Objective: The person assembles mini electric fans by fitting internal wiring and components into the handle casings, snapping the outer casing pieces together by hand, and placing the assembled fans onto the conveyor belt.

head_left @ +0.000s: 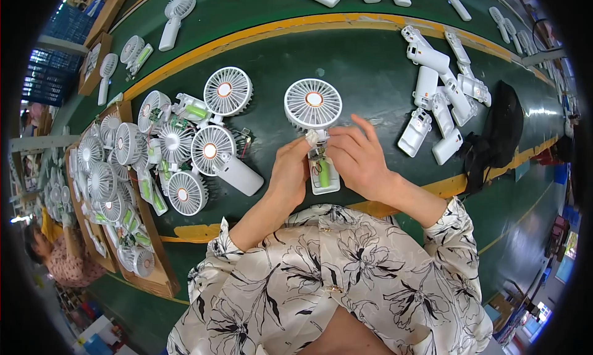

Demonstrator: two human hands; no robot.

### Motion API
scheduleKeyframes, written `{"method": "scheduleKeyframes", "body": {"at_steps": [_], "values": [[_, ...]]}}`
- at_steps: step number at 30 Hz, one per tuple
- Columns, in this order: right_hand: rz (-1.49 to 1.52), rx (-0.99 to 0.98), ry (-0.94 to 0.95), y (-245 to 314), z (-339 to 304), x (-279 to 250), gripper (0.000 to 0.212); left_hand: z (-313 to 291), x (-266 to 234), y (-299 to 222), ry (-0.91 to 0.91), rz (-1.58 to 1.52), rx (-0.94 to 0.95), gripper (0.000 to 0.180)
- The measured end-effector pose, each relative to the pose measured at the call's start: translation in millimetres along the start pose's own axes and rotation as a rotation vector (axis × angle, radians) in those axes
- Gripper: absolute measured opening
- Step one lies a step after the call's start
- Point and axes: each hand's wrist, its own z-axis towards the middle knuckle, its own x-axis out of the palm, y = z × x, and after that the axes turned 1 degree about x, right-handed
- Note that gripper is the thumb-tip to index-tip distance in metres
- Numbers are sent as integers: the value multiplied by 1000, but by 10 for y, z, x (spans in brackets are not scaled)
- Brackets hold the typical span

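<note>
In front of me lies a white handheld fan (pixel 313 89), its round grille head pointing away from me. Its handle is opened up, with a green battery (pixel 324 174) and thin dark wires showing inside. My left hand (pixel 291 169) is closed on the left side of the handle near the neck. From the other side, the fingers of my right hand (pixel 359 160) press together against the handle's upper part, the index finger raised. The fingertips cover most of what lies between them there.
Several fans with exposed boards and batteries are heaped at the left (pixel 210 151). Beyond them a cardboard box (pixel 164 271) is full of more fans. White handle shells (pixel 426 86) are piled at the right, beside a black cloth-like item (pixel 503 126). A person (pixel 68 256) sits at far left.
</note>
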Motion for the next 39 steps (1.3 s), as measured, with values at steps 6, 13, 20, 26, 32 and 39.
{"method": "scheduleKeyframes", "body": {"at_steps": [6, 13, 20, 26, 32, 39], "values": [[308, 229, 60, -19, 141, -124, 14, 17, -19, -77, 6, -5, -72, 22], [320, 183, 191, -112, 259, -224, 19, -29, 23, -164, 41, -50, -92, 28], [395, 249, 235, -91, 290, -212, 19, -1, -20, -165, 94, -76, -108, 28], [360, 190, 252, -93, 301, -213, 20, -22, -24, -173, 117, -89, -105, 29], [297, 165, 272, -80, 299, -224, 20, -33, -20, -173, 142, -100, -93, 29], [126, 60, 345, -47, 274, -216, 14, -7, -86, -108, 121, -36, -152, 25]]}}
